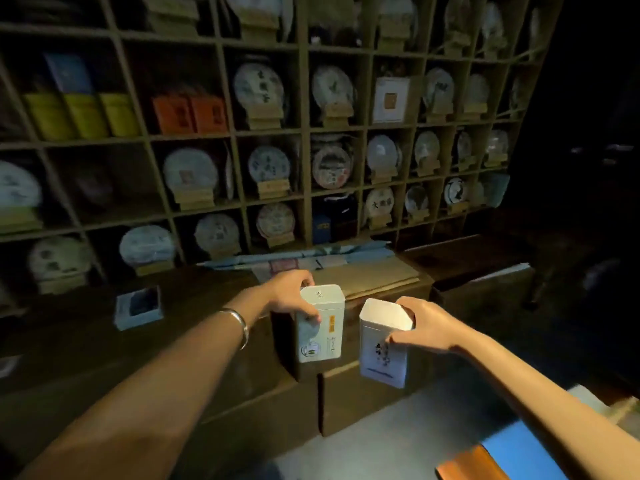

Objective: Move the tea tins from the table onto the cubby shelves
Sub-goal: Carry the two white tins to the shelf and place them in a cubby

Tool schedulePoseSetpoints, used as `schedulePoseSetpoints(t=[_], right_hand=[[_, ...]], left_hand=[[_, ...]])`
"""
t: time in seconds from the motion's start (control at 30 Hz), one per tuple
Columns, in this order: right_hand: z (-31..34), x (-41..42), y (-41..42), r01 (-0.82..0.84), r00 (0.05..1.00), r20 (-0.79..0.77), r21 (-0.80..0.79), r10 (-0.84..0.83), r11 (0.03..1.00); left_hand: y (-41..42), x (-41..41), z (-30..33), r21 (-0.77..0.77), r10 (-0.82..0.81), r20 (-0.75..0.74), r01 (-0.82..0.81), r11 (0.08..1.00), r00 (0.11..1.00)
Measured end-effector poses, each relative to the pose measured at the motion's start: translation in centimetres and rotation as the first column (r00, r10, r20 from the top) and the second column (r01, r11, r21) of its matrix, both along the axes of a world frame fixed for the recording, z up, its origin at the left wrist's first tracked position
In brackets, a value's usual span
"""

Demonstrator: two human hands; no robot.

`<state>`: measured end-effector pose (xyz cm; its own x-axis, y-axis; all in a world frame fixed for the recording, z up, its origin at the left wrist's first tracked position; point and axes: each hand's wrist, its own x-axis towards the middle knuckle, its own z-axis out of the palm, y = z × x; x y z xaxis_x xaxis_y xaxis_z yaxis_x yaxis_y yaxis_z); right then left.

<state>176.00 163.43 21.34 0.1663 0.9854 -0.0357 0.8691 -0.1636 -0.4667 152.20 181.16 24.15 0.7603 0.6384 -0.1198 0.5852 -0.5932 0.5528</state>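
Note:
My left hand (291, 299) grips a tall white tea tin (322, 327) with a yellow label, held upright by its top left side. My right hand (426, 327) holds a second white tea tin (382, 344) with dark lettering, tilted a little, fingers around its right side. Both tins hang in the air side by side in front of a low dark wooden cabinet (207, 341). Behind it rises the wooden cubby shelf (304, 133), most cubbies filled with round wrapped tea cakes on stands. One cubby (100, 181) at mid left looks dark and nearly bare.
Yellow tins (83, 114) and orange boxes (188, 114) sit in upper left cubbies. A small blue-and-white box (138, 306) lies on the cabinet top, and flat paper packets (346, 265) lie along its back. A blue and an orange item (512, 455) show at lower right.

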Motion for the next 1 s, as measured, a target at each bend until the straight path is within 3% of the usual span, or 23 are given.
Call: schedulePoseSetpoints(t=[0.13, 0.27, 0.5, 0.73, 1.0], right_hand=[[3.6, -8.8, 8.8, -0.138, 0.990, 0.040, 0.067, 0.135, 0.988], [7.7, -18.6, 15.7, -0.254, 0.961, -0.064, 0.166, 0.268, 0.953], [15.4, -31.3, 25.1, -0.444, 0.869, -0.100, 0.274, 0.484, 0.853], [22.3, -36.6, 32.7, -0.518, 0.744, -0.259, 0.357, 0.616, 0.777], [32.1, -36.5, 42.7, -0.502, 0.693, -0.251, 0.506, 0.676, 0.702]], left_hand=[[4.4, -11.0, 3.7, 0.061, 0.126, 0.045, -0.129, 0.990, 0.991], [8.2, -21.6, 7.7, 0.114, 0.225, 0.097, -0.236, 0.965, 0.969], [12.8, -36.1, 15.4, 0.104, 0.347, 0.176, -0.368, 0.924, 0.921], [17.6, -42.4, 22.6, 0.092, 0.406, 0.286, -0.447, 0.890, 0.868], [27.3, -42.9, 31.4, 0.097, 0.343, 0.485, -0.439, 0.893, 0.805]])
